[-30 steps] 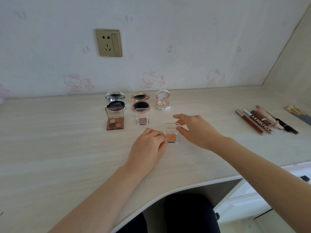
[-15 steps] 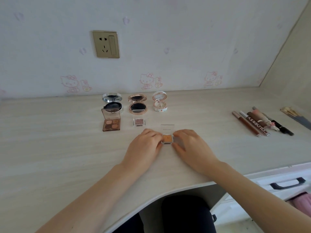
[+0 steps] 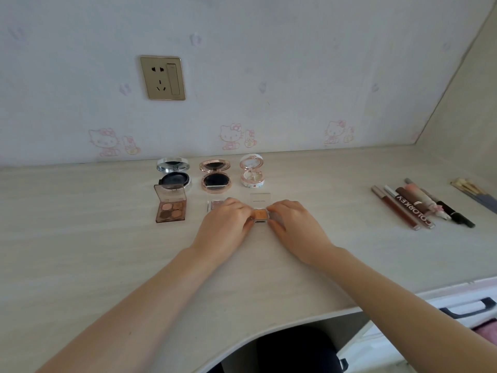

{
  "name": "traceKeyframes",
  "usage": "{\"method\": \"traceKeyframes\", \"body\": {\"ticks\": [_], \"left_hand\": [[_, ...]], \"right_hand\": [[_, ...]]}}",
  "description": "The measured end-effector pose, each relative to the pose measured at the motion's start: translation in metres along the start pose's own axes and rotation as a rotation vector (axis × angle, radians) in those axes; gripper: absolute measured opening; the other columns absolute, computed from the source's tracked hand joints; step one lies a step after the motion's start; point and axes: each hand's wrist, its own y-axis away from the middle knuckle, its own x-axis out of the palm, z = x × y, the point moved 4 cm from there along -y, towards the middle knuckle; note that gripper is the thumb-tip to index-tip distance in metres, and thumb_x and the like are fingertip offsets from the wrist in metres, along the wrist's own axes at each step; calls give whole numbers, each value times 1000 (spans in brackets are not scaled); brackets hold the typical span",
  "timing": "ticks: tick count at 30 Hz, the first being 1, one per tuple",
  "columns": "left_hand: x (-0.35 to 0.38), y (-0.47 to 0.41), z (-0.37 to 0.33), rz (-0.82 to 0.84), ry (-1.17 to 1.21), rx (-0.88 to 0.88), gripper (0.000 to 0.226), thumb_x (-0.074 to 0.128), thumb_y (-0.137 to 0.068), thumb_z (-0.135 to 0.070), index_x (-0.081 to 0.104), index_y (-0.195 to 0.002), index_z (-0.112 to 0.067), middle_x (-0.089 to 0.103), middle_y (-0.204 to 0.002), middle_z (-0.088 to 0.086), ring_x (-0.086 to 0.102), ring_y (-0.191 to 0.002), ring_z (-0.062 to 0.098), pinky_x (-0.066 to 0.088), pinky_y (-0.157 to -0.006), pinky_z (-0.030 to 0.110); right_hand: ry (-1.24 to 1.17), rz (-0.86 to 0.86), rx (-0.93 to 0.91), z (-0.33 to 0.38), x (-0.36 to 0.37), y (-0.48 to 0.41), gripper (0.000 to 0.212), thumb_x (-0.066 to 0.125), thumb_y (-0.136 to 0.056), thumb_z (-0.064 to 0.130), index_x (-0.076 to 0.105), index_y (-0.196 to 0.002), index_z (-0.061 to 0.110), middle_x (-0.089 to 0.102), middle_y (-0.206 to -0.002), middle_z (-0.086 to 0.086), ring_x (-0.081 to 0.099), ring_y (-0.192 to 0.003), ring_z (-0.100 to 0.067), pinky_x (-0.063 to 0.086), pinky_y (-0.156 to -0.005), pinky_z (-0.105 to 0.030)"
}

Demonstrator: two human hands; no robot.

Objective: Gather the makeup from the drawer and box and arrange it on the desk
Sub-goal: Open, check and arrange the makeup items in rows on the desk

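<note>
Left hand [image 3: 226, 224]: centre of frame, fingers curled, pinching the left side of the orange pan [image 3: 260, 215].
Right hand [image 3: 295, 227]: mirrors it, fingertips curled against the pan's right side.
Orange pan: sits on the desk [image 3: 80, 251] between the two hands, with its clear lid [image 3: 260, 198] flipped open toward the wall.
Step in hand: by the look of it, squaring this single shadow into the front row, below the white compact [image 3: 252, 172].
Next move: likely a small nudge so the pan lines up with the pink pan [image 3: 214, 205] and the quad palette [image 3: 170, 207]. Then both hands let go without tipping the light lid. The drawer [image 3: 468, 308] at lower right stands ajar, so another reach there seems probable.
Single pans: two, the orange one and the pink one just left of it, which is partly hidden by the left hand.
Quad palette: one, open, left of centre.
Round compacts: three, all open, in a row nearer the wall: silver [image 3: 174, 173], gold [image 3: 215, 176] and white.
Sticks [image 3: 414, 208]: about six pencils and tubes, side by side at the right. They overlap, so the count is unsure.
Brushes [image 3: 470, 189]: a small bundle at the far right edge, too blurred to count.
Socket [image 3: 162, 78]: one, on the wall at upper left.
</note>
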Motion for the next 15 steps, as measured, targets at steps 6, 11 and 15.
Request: {"method": "traceKeyframes", "body": {"ticks": [6,11,15], "left_hand": [[5,-13,4,-29,-54,-15,20,55,-94,-24,69,-106,-18,67,-107,-7,50,-112,12,41,-82,26],[8,-21,7,-29,-82,-52,23,50,-96,-29,67,-108,-19,65,-106,-7,48,-113,10,44,-82,28],[9,-24,7,-19,-86,-49,24,50,-96,-29,67,-108,-17,65,-107,-7,48,-113,12,44,-85,30]], "right_hand": [[0,5,18,-4,2,-17,28,46,-97,22,61,-119,14,60,-119,-4,49,-114,-24,43,-90,-35],[13,18,29,-7,2,-26,27,46,-97,21,61,-118,14,60,-118,-4,48,-115,-23,43,-91,-36],[11,11,35,-10,2,-28,27,46,-97,22,61,-117,13,60,-118,-4,46,-117,-22,43,-91,-36]]}}
